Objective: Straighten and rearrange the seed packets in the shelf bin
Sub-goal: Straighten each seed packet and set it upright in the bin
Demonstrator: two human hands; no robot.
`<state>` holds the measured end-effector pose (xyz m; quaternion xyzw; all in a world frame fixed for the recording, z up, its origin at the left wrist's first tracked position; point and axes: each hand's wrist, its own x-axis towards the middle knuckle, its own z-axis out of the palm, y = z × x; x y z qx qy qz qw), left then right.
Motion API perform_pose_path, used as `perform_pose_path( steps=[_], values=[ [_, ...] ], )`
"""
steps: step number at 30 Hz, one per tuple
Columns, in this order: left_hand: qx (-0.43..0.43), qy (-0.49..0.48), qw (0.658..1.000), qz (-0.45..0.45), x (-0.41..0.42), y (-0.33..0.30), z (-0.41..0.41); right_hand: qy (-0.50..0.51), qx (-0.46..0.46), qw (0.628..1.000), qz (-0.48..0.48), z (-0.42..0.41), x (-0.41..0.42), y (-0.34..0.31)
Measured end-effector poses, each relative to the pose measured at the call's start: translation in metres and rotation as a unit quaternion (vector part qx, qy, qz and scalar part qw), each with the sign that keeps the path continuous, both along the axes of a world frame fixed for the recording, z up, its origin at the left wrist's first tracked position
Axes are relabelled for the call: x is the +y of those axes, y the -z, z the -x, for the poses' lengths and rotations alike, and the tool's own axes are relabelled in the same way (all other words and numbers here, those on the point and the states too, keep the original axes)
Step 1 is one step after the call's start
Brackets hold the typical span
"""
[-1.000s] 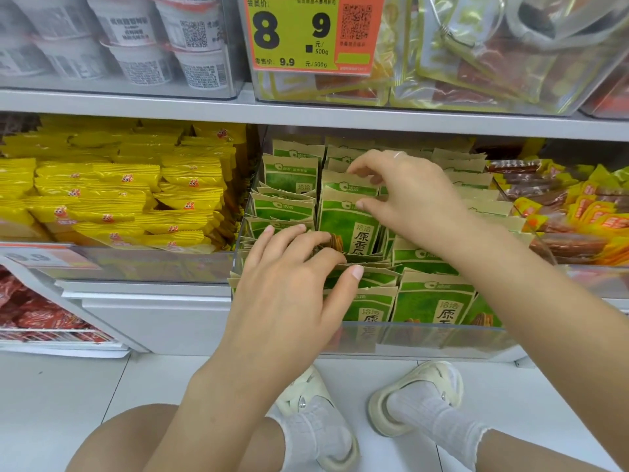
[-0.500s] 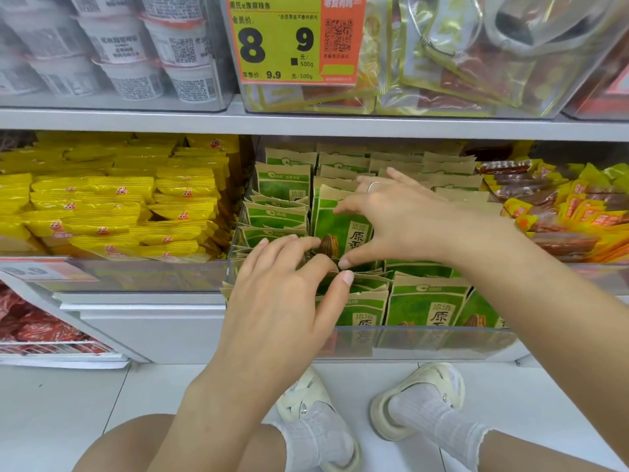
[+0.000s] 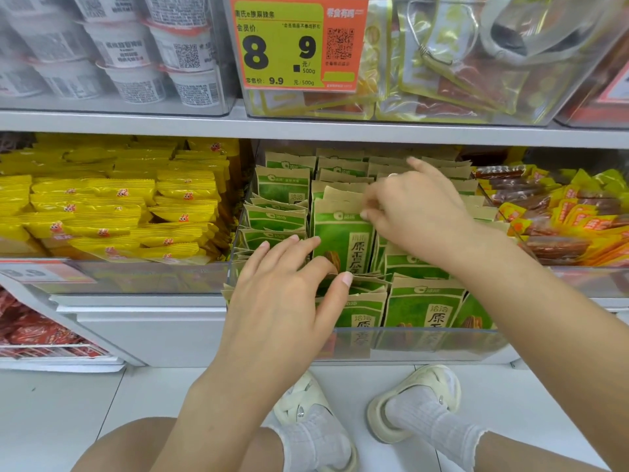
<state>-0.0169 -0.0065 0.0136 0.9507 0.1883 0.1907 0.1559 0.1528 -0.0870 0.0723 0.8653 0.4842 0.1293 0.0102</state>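
Seed packets [image 3: 343, 240]: flat paper-faced pouches, green print with kraft tops, standing in rows inside a clear shelf bin [image 3: 418, 342]. Judged light, thin and pliable; likely to flop or slide against each other rather than stand alone. Crimped top edge looked the stiffest part and the best place to pinch; the body would probably buckle if squeezed.

Right hand [image 3: 418, 216] was over the middle rows, thumb and curled fingers pinching the top edge of one upright packet, forefinger stretched toward the rear rows. A ring showed on one finger.

Left hand [image 3: 286, 298] lay over the front-left rows, fingers nearly straight and spread, fingertips touching the packet tops and the lower face of the upright packet; thumb extended beside it. No grip visible, more a steadying press.

Bin contents: left column leaning and fanned; front row upright behind the front wall; rear rows fairly even, their tops only showing.

Neighbouring bins on the same shelf: yellow packets [image 3: 112, 212] stacked flat to the left, orange and brown wrapped snacks [image 3: 561, 219] to the right. Shelf above held white tubs [image 3: 129, 52], clear-and-yellow pouches [image 3: 442, 73], and a price tag [image 3: 296, 42] reading 8.9.
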Motion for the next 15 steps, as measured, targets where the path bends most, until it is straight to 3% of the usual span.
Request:
perform_pose_path(
  steps=[4,7,10,15],
  values=[
    [0.008,0.006,1.0,0.01,-0.001,-0.004,0.001,-0.002,-0.012,0.991,-0.136,-0.002,-0.008,-0.006],
    [-0.022,-0.009,0.996,0.084,-0.004,-0.015,0.001,-0.036,0.006,0.978,-0.208,-0.005,-0.014,-0.007],
    [-0.077,-0.024,0.984,0.158,-0.002,-0.021,-0.001,-0.071,0.054,0.95,-0.3,-0.001,-0.023,-0.016],
    [-0.105,-0.015,0.978,0.178,-0.003,-0.025,-0.008,-0.118,0.09,0.898,-0.414,0.01,-0.037,-0.043]
  ],
)
